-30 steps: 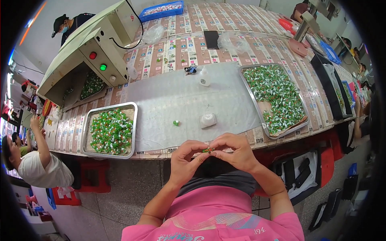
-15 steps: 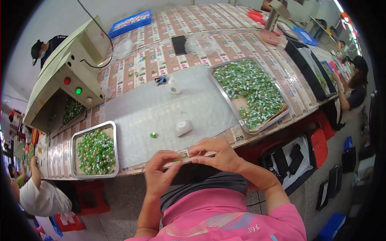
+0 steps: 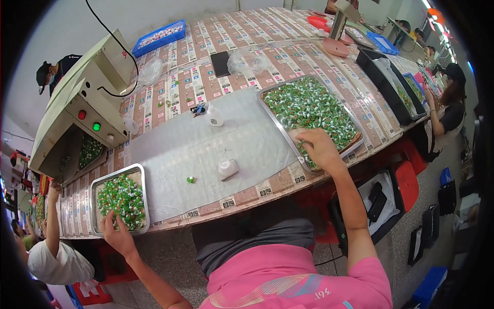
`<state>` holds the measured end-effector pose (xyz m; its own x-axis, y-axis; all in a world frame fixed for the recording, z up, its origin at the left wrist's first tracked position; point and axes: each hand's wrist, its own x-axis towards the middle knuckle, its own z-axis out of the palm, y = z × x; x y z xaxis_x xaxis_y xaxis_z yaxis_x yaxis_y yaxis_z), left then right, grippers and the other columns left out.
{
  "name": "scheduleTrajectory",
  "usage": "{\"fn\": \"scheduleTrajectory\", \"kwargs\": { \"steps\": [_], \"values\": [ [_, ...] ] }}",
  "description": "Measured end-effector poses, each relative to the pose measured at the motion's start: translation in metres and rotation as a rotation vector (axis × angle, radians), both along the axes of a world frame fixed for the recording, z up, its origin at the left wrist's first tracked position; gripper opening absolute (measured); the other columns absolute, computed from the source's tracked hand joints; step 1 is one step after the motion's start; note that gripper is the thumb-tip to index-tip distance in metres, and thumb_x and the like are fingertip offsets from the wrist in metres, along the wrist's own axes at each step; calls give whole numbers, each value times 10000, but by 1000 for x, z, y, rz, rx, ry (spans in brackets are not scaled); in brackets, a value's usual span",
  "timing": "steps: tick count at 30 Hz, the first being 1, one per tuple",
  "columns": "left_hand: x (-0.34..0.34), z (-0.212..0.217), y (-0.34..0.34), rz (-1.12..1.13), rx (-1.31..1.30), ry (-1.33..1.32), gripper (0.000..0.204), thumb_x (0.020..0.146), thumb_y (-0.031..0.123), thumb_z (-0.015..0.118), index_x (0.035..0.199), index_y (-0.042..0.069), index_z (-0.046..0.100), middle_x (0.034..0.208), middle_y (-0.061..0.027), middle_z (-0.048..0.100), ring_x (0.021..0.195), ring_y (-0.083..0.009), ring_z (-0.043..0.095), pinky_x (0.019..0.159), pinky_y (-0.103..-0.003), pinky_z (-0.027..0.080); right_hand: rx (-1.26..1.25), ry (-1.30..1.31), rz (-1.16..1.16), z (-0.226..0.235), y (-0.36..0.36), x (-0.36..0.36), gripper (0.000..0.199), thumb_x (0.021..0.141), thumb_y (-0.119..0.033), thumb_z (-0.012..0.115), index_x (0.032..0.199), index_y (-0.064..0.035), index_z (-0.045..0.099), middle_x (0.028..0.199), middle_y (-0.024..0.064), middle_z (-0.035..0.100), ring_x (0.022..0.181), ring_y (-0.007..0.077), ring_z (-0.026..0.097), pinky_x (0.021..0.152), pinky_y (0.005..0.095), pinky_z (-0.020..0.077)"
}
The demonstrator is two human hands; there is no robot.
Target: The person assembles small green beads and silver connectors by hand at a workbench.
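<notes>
My left hand [image 3: 118, 236] reaches over the near edge of a smaller metal tray [image 3: 146, 203] at the left. Its fingers are apart and bent down beside a heap of small green, white and orange pieces [image 3: 123, 194]. My right hand [image 3: 320, 148] is at the near left corner of a larger metal tray [image 3: 280, 126]. Its fingers curl inward above a bare patch there; whatever they hold is hidden. Similar green and white pieces [image 3: 314, 105] crowd the larger tray. One loose green and white piece [image 3: 191, 179] lies on the grey sheet [image 3: 170, 154], near a white lump-shaped object [image 3: 228, 168].
At the left stands a beige machine [image 3: 77, 108] with red and green buttons and a tray inside. A white bottle-like object [image 3: 215, 116], a black flat object [image 3: 220, 64] and clear plastic bags [image 3: 247, 63] lie farther back. Co-workers sit at both sides.
My hands were together at the table's front edge with a small greenish piece between them. The left has moved to the smaller tray, the right to the larger tray.
</notes>
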<state>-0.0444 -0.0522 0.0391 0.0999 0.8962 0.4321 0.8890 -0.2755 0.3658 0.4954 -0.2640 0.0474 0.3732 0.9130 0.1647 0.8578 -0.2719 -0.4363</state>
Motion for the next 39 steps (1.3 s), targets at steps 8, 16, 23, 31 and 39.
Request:
{"fn": "scheduleTrajectory", "kwargs": {
  "steps": [8,16,23,31,39],
  "values": [
    [-2,9,-2,-24,194,-44,240,790,-71,613,1015,-8,665,1038,-151,629,983,-312,596,868,-402,469,-160,34,73,8,37,-32,123,764,-39,620,873,-54,675,825,164,577,856,353,581,784,436,466],
    [9,-4,11,-441,-102,-318,256,776,-40,651,1023,25,664,1040,-135,614,997,-301,568,868,-377,462,-140,75,-71,22,68,-119,115,779,-11,634,892,-16,653,833,148,595,742,289,613,688,381,486],
    [40,-19,27,-627,-241,-281,227,779,-53,640,980,42,682,991,-110,635,949,-278,578,825,-360,475,137,391,10,28,82,-183,169,835,-3,642,1001,-15,670,975,50,633,841,130,619,705,236,505],
    [46,-12,15,-598,-369,-547,170,797,-70,634,923,29,688,909,-81,614,823,-188,602,697,-274,480,83,774,199,30,118,-240,154,825,1,672,978,-3,685,961,66,628,836,112,624,706,225,503],
    [20,-12,-9,-511,-837,-1137,164,862,-24,654,1022,10,665,953,-25,630,844,-99,613,744,-235,508,158,429,302,23,165,-270,147,789,28,675,929,-17,694,924,102,662,847,180,636,714,273,510]
  ]
}}
